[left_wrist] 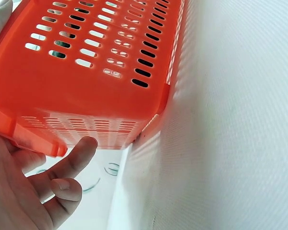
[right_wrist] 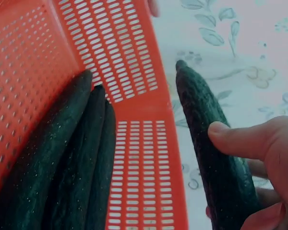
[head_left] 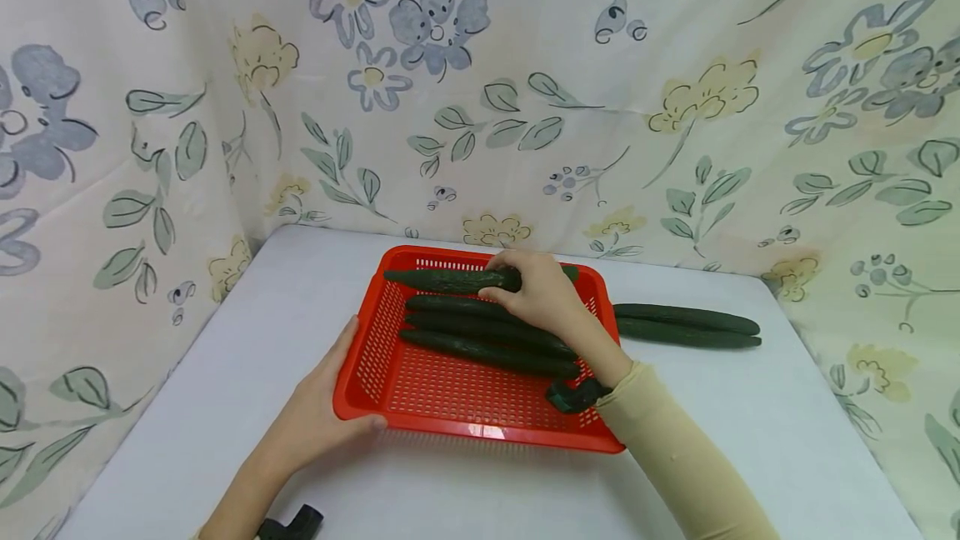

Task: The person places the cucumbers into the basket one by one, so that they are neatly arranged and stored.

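Observation:
A red plastic basket with slotted walls stands on the white table. My left hand holds its near left corner, the thumb at the front rim and the fingers along the left wall. My right hand grips a dark green cucumber around its middle, fingers on one side and thumb on the other. This cucumber lies crosswise over the back of the basket in the head view, and above rim height in the right wrist view. Three more cucumbers lie side by side inside the basket.
Two cucumbers lie together on the table, just right of the basket. Floral cloth hangs behind the table and along its sides. A black strap device on the right wrist hangs over the basket's right end.

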{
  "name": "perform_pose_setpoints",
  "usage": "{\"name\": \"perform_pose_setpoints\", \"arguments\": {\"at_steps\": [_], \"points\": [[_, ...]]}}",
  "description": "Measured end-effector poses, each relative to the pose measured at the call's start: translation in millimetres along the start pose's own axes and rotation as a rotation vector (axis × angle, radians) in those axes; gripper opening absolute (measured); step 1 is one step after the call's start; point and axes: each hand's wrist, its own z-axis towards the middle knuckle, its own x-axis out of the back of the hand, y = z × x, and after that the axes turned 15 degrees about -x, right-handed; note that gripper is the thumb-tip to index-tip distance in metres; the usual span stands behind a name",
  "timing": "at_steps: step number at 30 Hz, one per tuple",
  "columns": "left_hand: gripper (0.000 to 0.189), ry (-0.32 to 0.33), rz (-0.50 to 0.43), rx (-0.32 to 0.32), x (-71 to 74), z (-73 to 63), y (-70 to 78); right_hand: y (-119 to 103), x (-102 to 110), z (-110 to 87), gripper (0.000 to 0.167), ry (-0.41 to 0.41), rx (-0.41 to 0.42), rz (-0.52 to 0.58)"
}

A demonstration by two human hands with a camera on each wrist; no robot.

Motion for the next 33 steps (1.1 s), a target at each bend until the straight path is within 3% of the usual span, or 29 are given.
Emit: {"name": "perform_pose_setpoints", "arguments": {"at_steps": [6, 13, 28, 33], "points": [[0.132, -0.002, 0.005, 0.004, 0.6, -0.9, 0.2, -2, -8, -3.1, 0.037, -0.063, -0.041, -0.105], [0.131, -0.005, -0.002, 0.025, 2.4, -1.0, 2.5, -5, -15, -6.6, 0.035, -0.146, -0.028, -0.151], [0.133, -0.006, 0.021, 0.008, 1.1, -0.7, 2.4, 2, -29, -9.6, 0.033, -0.271, -0.026, -0.270], [0.132, -0.007, 0.021, 0.004, 0.7, 0.2, 2.7, 0, -30, -9.6, 0.033, -0.358, 0.002, -0.329]]}}
